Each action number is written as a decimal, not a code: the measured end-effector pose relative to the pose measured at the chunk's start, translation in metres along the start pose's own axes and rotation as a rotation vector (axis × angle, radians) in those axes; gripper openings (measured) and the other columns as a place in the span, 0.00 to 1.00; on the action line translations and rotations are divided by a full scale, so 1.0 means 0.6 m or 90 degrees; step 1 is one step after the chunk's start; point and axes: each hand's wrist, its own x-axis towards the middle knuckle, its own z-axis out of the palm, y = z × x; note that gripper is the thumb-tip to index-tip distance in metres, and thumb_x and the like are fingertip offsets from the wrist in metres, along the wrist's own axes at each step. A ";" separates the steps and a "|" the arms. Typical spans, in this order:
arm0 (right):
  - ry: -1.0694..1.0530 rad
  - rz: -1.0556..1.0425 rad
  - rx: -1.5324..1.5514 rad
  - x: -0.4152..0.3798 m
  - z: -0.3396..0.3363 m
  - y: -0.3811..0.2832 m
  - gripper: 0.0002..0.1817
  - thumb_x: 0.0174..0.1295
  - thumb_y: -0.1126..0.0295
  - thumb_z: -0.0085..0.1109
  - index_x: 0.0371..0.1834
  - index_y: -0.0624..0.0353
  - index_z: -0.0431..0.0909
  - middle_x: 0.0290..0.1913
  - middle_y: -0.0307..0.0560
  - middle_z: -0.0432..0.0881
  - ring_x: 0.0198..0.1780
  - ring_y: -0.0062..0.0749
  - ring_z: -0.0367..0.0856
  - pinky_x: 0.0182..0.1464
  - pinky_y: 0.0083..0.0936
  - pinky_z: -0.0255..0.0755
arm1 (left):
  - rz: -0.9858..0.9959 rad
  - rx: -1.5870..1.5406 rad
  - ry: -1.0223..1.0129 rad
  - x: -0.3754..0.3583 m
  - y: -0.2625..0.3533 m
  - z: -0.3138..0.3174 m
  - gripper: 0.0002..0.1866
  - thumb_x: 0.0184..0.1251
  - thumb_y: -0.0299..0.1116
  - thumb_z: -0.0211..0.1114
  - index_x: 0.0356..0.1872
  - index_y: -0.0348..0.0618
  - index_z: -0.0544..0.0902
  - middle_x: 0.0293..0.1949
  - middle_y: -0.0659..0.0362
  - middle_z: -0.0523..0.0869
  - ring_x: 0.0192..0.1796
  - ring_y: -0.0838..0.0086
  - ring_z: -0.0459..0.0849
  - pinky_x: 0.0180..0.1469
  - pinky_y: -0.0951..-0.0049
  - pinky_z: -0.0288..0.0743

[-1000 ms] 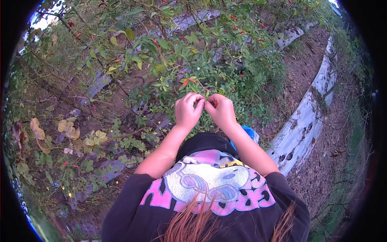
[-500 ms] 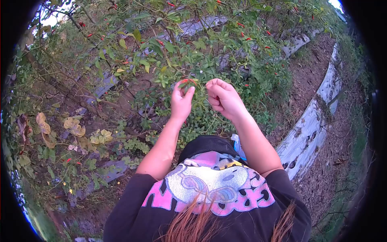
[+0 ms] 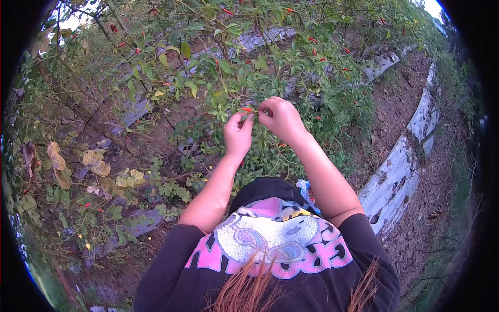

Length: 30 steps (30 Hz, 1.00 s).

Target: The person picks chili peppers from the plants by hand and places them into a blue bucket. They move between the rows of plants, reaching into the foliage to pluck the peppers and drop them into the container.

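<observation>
A red chili pepper [image 3: 247,109] shows at the fingertips of my left hand [image 3: 238,138], whose thumb and fingers are closed around its lower side. Close beside it on the right, my right hand [image 3: 283,122] is closed in a pinch where the chili's thin stem seems to run. The fingertips hide most of that stem. Both hands are in front of a leafy green chili plant [image 3: 332,93]. Below the right hand, another red chili [image 3: 282,144] hangs among the leaves.
More red chilies [image 3: 227,11] dot the branches above. Dry yellowed leaves [image 3: 96,163] stand at left. Silvery plastic mulch [image 3: 392,182] runs along the soil at right. A black mesh item [image 3: 267,190] and a blue-and-white plastic item [image 3: 305,190] sit against my front.
My right hand has moved left and up until its fingertips come close to those of my left hand. The red chili now shows more plainly between them.
</observation>
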 end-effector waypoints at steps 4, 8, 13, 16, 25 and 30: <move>0.016 -0.071 0.028 0.008 -0.003 0.014 0.08 0.47 0.72 0.61 0.30 0.63 0.79 0.26 0.50 0.74 0.27 0.40 0.75 0.33 0.32 0.70 | 0.056 0.079 -0.045 0.003 0.006 -0.007 0.04 0.62 0.24 0.60 0.35 0.35 0.78 0.30 0.65 0.78 0.28 0.86 0.72 0.29 0.83 0.67; 0.054 -0.037 0.117 0.022 -0.015 0.036 0.06 0.50 0.72 0.58 0.29 0.64 0.76 0.24 0.44 0.74 0.22 0.30 0.71 0.26 0.25 0.65 | 0.086 0.188 -0.090 -0.002 0.011 -0.015 0.05 0.60 0.24 0.60 0.35 0.33 0.77 0.36 0.59 0.79 0.32 0.79 0.77 0.35 0.79 0.72; -0.094 0.313 0.717 0.020 -0.044 0.006 0.03 0.57 0.75 0.48 0.33 0.57 0.70 0.19 0.31 0.67 0.15 0.13 0.58 0.15 0.14 0.46 | 0.092 0.163 -0.070 -0.002 0.004 -0.017 0.06 0.60 0.25 0.61 0.36 0.34 0.78 0.34 0.57 0.81 0.32 0.75 0.80 0.35 0.78 0.73; -0.163 0.363 0.814 0.006 -0.043 -0.014 0.05 0.57 0.73 0.54 0.35 0.57 0.70 0.16 0.28 0.63 0.15 0.11 0.56 0.14 0.14 0.45 | 0.099 0.184 -0.062 -0.001 0.017 -0.015 0.07 0.59 0.26 0.62 0.36 0.33 0.78 0.33 0.57 0.81 0.32 0.75 0.80 0.35 0.78 0.73; -0.064 0.136 0.291 0.001 -0.009 0.011 0.07 0.54 0.70 0.62 0.29 0.63 0.78 0.18 0.31 0.71 0.20 0.13 0.63 0.21 0.17 0.59 | 0.171 0.231 -0.064 -0.006 0.052 -0.005 0.07 0.60 0.26 0.62 0.34 0.32 0.79 0.32 0.57 0.80 0.29 0.77 0.78 0.33 0.78 0.71; -0.042 0.161 0.321 -0.003 -0.003 0.021 0.07 0.54 0.70 0.62 0.29 0.63 0.78 0.18 0.33 0.71 0.20 0.13 0.63 0.22 0.18 0.59 | 0.154 0.192 -0.076 -0.008 0.038 -0.012 0.06 0.60 0.27 0.62 0.34 0.34 0.79 0.30 0.59 0.80 0.30 0.77 0.78 0.33 0.78 0.71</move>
